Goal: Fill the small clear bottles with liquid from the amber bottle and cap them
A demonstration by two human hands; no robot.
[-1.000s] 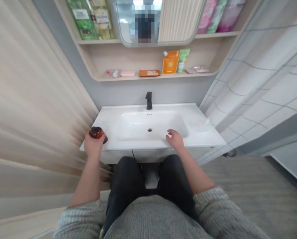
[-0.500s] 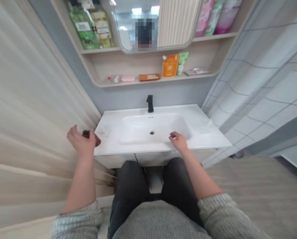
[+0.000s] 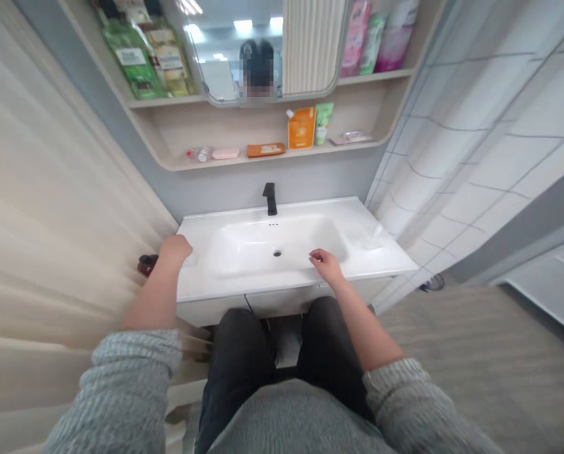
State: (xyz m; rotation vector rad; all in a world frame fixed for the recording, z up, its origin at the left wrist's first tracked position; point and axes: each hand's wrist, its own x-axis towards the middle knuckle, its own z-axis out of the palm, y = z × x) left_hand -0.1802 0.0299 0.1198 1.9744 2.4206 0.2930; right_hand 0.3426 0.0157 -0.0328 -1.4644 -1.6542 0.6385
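Note:
My left hand [image 3: 176, 247] is over the left end of the countertop, beside a clear dish [image 3: 190, 258]. Its fingers are curled closed and turned away, so anything inside them is hidden. A dark brown bottle with a black cap [image 3: 147, 265] shows left of my left wrist, which covers its lower part. My right hand [image 3: 327, 265] hovers at the front rim of the white washbasin [image 3: 244, 263]. Its fingers are loosely bent, thumb a little apart, with nothing visible in them.
A black faucet [image 3: 270, 200] stands behind the basin. Above it a shelf [image 3: 235, 165] holds an orange pouch [image 3: 301, 128], a green tube [image 3: 323, 123] and small items. Another clear dish [image 3: 368, 238] is on the right. A curtain [image 3: 74, 208] hangs close on the left.
My left hand has come off the brown bottle, moved right to the clear dish and curled its fingers. My right hand stays by the basin rim. The view has shifted slightly right.

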